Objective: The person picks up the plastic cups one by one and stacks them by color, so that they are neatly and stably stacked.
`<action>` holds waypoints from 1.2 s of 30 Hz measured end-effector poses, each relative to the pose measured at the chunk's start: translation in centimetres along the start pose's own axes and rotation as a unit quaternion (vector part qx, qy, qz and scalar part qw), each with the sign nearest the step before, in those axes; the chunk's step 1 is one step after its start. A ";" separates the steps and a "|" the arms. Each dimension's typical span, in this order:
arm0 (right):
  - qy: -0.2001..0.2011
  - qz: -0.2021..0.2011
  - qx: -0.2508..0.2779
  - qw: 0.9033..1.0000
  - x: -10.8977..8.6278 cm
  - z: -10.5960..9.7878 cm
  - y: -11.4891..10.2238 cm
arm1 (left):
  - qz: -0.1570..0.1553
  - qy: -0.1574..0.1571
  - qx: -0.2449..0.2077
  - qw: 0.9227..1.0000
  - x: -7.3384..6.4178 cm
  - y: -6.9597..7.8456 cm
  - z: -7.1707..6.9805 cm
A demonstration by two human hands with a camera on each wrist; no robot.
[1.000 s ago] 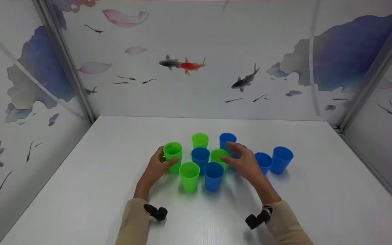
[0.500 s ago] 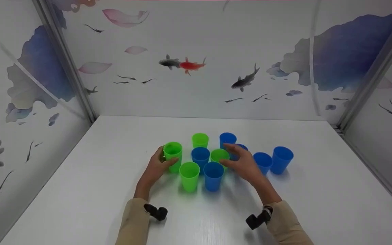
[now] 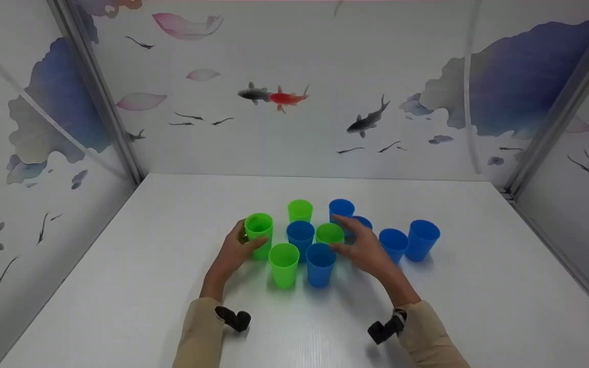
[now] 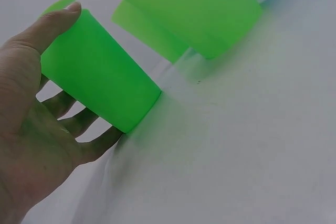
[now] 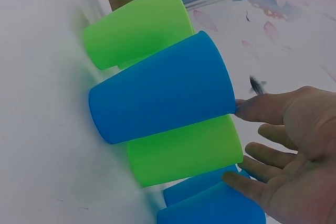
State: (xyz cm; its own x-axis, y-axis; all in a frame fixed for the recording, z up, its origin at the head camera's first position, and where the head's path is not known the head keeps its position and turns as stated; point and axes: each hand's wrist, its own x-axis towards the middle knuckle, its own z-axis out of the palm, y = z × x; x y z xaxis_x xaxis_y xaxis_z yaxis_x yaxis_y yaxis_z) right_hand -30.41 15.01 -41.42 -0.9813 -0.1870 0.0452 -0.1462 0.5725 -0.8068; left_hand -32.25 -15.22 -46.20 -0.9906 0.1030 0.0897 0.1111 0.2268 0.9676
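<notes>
My left hand [image 3: 230, 251] grips a green cup [image 3: 262, 254] at the left end of the group, thumb near its rim and fingers round the far side. This cup stands upright on the table. My right hand [image 3: 366, 250] hovers beside another green cup [image 3: 329, 232], fingers spread loosely behind it and thumb near the rim of the front blue cup [image 3: 319, 271]. In the right wrist view the thumb tip is close to that blue rim; whether it touches I cannot tell. A third green cup [image 3: 284, 268] stands in front, beside the front blue cup.
A blue cup [image 3: 300, 236] sits mid-group, with a green cup [image 3: 299, 208] behind it. Another blue cup [image 3: 341, 206] stands at the back. Two blue cups, one nearer [image 3: 393, 241] and one farther right [image 3: 423, 243], stand beyond my right hand. Printed walls enclose the white table [image 3: 136, 286].
My right hand has shifted slightly left and lower, towards the green cup and the front blue cup. The left hand keeps its grip, and the cups stay in place.
</notes>
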 end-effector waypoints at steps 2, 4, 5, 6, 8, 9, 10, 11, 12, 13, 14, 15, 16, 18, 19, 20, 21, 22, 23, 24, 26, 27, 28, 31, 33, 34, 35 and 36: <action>-0.002 -0.001 -0.001 1.000 0.0 0.0 0.0 | -0.003 0.002 0.000 1.000 0.3 -0.4 0.0; -0.005 -0.001 0.009 1.000 -0.1 0.0 -0.1 | -0.003 0.003 0.001 1.000 0.8 -1.3 0.0; -0.006 -0.001 0.015 1.000 -0.1 0.0 -0.1 | -0.002 0.004 0.002 1.000 0.8 -1.4 0.0; -0.006 -0.003 0.021 1.000 -0.2 0.0 -0.1 | -0.001 0.003 0.002 1.000 0.9 -1.5 -0.1; -0.004 -0.004 0.028 1.000 -0.3 0.0 -0.2 | 0.001 0.002 0.003 1.000 0.8 -1.5 -0.1; -0.003 -0.004 0.030 1.000 -0.3 0.0 -0.2 | 0.002 0.002 0.004 1.000 0.8 -1.5 -0.2; -0.001 -0.005 0.031 1.000 -0.4 0.0 -0.2 | 0.002 0.002 0.003 1.000 0.8 -1.5 -0.2; 0.002 -0.003 0.032 0.999 -0.4 0.1 -0.2 | 0.003 0.002 0.003 1.000 0.8 -1.5 -0.2; 0.005 -0.004 0.031 1.000 -0.4 0.1 -0.2 | 0.003 0.001 0.001 1.000 0.8 -1.6 -0.2; 0.007 -0.004 0.030 1.000 -0.4 0.1 -0.3 | 0.003 0.001 0.001 1.000 0.8 -1.5 -0.2; 0.009 -0.006 0.029 1.000 -0.4 0.2 -0.2 | 0.002 0.001 0.001 1.000 0.9 -1.5 -0.2; 0.012 -0.005 0.027 1.000 -0.4 0.2 -0.3 | 0.001 0.001 0.000 1.000 0.9 -1.5 -0.2; 0.015 -0.006 0.025 1.000 -0.3 0.3 -0.2 | 0.000 0.002 -0.001 1.000 0.9 -1.5 -0.2; 0.019 -0.008 0.023 1.000 -0.3 0.4 -0.2 | 0.001 0.001 -0.002 1.000 0.9 -1.5 -0.2; 0.021 -0.008 0.022 1.000 -0.3 0.4 -0.2 | 0.001 0.001 -0.001 1.000 0.9 -1.5 -0.2; 0.022 -0.008 0.020 1.000 -0.3 0.5 -0.2 | 0.002 -0.001 -0.002 1.000 0.9 -1.5 -0.2; 0.025 -0.008 0.019 0.999 -0.3 0.5 -0.2 | 0.002 -0.001 -0.001 1.000 0.9 -1.5 -0.2; 0.027 -0.010 0.016 0.999 -0.3 0.5 -0.2 | 0.002 -0.001 0.000 1.000 0.9 -1.5 -0.2; 0.028 -0.011 0.014 0.999 -0.3 0.5 -0.2 | 0.003 -0.002 0.002 1.000 0.9 -1.5 -0.2; 0.031 -0.013 0.009 0.999 -0.3 0.5 -0.2 | 0.004 -0.002 0.004 1.000 0.9 -1.6 -0.2; 0.034 -0.017 -0.002 0.999 -0.3 0.5 -0.1 | 0.005 -0.003 0.005 1.000 0.9 -1.6 -0.2; 0.035 -0.022 -0.009 0.999 -0.3 0.5 -0.1 | 0.004 -0.003 0.005 1.000 0.9 -1.6 -0.2; 0.036 -0.023 -0.013 0.999 -0.2 0.6 0.0 | 0.005 -0.004 0.004 1.000 0.9 -1.6 -0.2; 0.036 -0.024 -0.019 0.999 -0.1 0.6 0.1 | 0.005 -0.006 0.000 1.000 0.9 -1.6 -0.2; 0.034 -0.022 -0.017 0.999 -0.1 0.7 0.1 | 0.004 -0.007 -0.002 1.000 0.9 -1.6 -0.2; 0.032 -0.019 -0.013 0.999 -0.1 0.7 0.1 | 0.005 -0.007 -0.001 1.000 0.9 -1.6 -0.2; 0.029 -0.018 -0.011 0.999 -0.1 0.7 0.2 | 0.004 -0.006 -0.001 1.000 0.9 -1.6 -0.2; 0.027 -0.016 -0.010 0.999 -0.1 0.7 0.2 | 0.005 -0.006 -0.001 1.000 1.0 -1.6 -0.2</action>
State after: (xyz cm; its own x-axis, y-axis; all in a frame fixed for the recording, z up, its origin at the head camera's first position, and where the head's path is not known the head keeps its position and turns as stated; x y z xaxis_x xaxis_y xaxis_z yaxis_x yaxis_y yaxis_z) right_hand -30.24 14.55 -42.03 -0.9812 -0.1627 0.1038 -0.1804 0.5819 -0.7930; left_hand -33.40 -15.68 -47.64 -0.9883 0.1175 0.0969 0.1214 0.2233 0.9672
